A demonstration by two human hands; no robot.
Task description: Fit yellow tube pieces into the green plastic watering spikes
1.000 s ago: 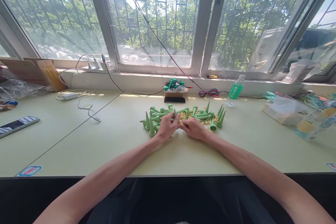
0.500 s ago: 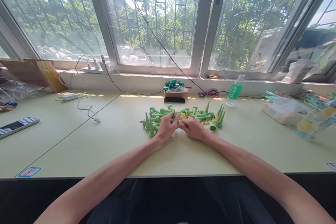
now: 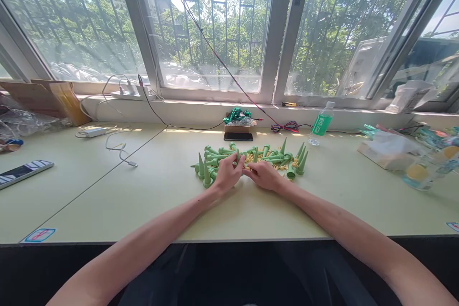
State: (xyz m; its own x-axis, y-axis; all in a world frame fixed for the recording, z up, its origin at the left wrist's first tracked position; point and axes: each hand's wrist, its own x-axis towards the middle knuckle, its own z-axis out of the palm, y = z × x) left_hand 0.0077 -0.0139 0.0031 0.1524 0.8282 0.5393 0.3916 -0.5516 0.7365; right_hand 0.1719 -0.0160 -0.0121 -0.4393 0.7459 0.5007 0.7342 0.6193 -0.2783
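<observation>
My left hand [image 3: 228, 174] is closed around a green plastic spike [image 3: 238, 154], whose pointed tip pokes up by the fingertips. Close beside it, my right hand [image 3: 264, 175] has its thumb and finger pinched together; whatever is between them is too small and covered to name. Both hands meet at the near side of a pile of green plastic spikes [image 3: 276, 158], some upright and others lying flat. Several upright spikes [image 3: 207, 174] stand left of my left hand. Small yellow pieces [image 3: 258, 157] are scattered among the pile.
Behind the pile lie a black phone [image 3: 238, 136] and a small box [image 3: 239, 127] with green items. A labelled bottle [image 3: 321, 124] stands at the back right, near a tissue box [image 3: 380, 153]. To the left are a white cable [image 3: 122, 153] and another phone [image 3: 25, 172].
</observation>
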